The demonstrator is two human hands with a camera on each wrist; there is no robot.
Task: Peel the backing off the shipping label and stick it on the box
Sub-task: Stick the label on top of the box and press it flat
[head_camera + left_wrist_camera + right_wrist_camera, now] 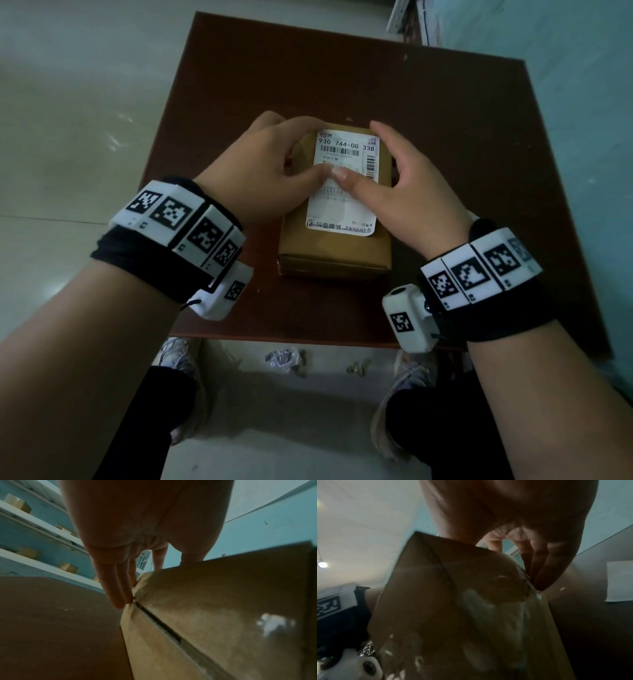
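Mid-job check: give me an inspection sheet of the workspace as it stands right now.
Surface: brown table, bare around the job.
Job's things: shipping label lies on top of the cardboard box; backing not identifiable.
Clutter: crumpled paper on the floor below the near table edge.
Grippers: left hand and right hand flank the box, thumbs pressing the label, fingers down the box sides.
Cables: nothing seen.
Surroundings: shelves holding small boxes; blue wall; pale tiled floor.

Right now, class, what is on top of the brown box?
A white shipping label lies on the box. Both thumbs press its middle, left hand and right hand, hiding some print.
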